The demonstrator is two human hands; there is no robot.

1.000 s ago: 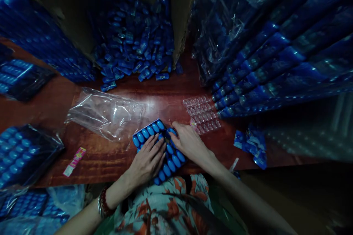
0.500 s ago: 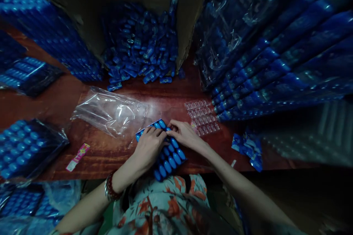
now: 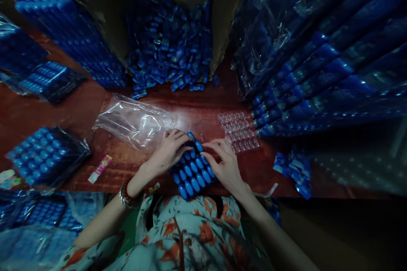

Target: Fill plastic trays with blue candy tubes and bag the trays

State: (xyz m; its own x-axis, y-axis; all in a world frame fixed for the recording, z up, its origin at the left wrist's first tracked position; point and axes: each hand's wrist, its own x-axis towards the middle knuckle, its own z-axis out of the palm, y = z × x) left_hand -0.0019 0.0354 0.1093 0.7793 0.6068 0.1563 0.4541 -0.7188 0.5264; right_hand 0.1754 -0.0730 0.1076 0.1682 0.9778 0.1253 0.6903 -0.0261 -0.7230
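A block of glossy blue oval pieces (image 3: 192, 174) in rows lies at the table's front edge, close to my body. My left hand (image 3: 171, 152) is at its upper left, thumb and fingers closed on the far end of the block. From the right, my right hand (image 3: 225, 164) has its thumb and fingertips around the end of the same far row, by a blue oval. The fingers partly cover this row, so I cannot tell whether it is separate from the block. A clear plastic bag (image 3: 136, 120) lies flat beyond my left hand.
Clear moulded trays (image 3: 239, 132) lie right of centre. A cardboard box (image 3: 219, 21) behind holds a heap of small blue packets (image 3: 171, 46). Tall blue stacks (image 3: 79, 46) stand left, wrapped stacks (image 3: 305, 80) right. A wrapped blue block (image 3: 41, 156) and pink label (image 3: 100, 169) lie left.
My hands have moved apart at the far end of the block, the right one shifting right and the left one slightly back. More of the blue ovals show now. The view has shifted a little.
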